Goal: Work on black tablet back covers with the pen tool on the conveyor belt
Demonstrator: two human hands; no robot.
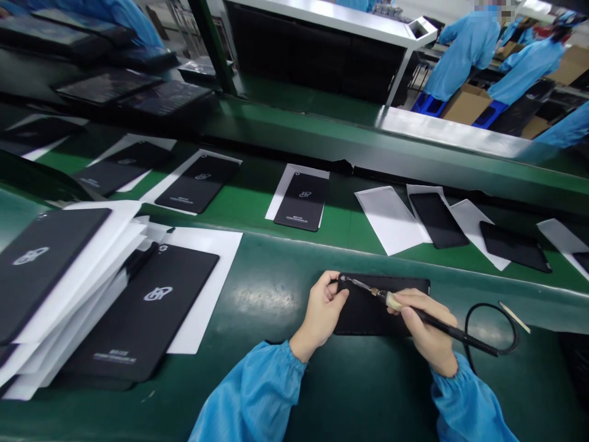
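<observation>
A: Where is your black panel (368, 319), and how are your hands placed?

B: It lies on the tabletop (377, 387) in front of you. Your left hand (321, 307) is closed on its left edge near the far corner, thumb on top. Your right hand (426, 328) grips the pen-shaped tool (432, 322), its metal tip (361, 284) at that corner; you can't tell from here whether it touches.

A: How should the panel feel to you?

B: Probably light and fairly stiff, perhaps slick, since it looks thin and smooth. It may flex or scratch if you press hard, so hold it by the edges.

A: And the tool?

B: Likely light too. Hold it by the dark handle, as you do, and treat the tip as hot. The looped cord (490, 304) could tug, so give it slack. Your left fingers sit close to that tip.
</observation>
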